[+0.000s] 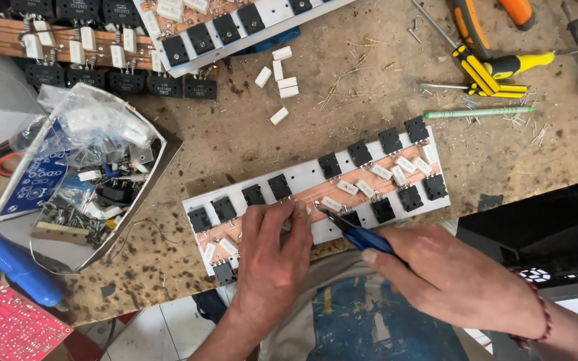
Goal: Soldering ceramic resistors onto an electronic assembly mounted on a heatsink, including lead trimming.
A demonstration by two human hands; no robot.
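Nearest, the right hand (456, 277) has its fingers clenched around blue-handled pliers (352, 230), while the left hand (272, 257) presses open fingers on the long circuit strip (316, 190) at the worn brown surface's (249, 130) front edge. Beyond lie loose white resistors (277, 73), a parts tray (88, 174), yellow-handled screwdrivers (503, 67) and another strip (235, 27).

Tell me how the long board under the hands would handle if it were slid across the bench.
The long board looks like a flat metal strip, so probably stiff rather than floppy. Its rows of black parts suggest some weight. The left hand presses on it and the right hand works blue pliers at its edge. One end overhangs the workbench, so it may tip if pushed further.
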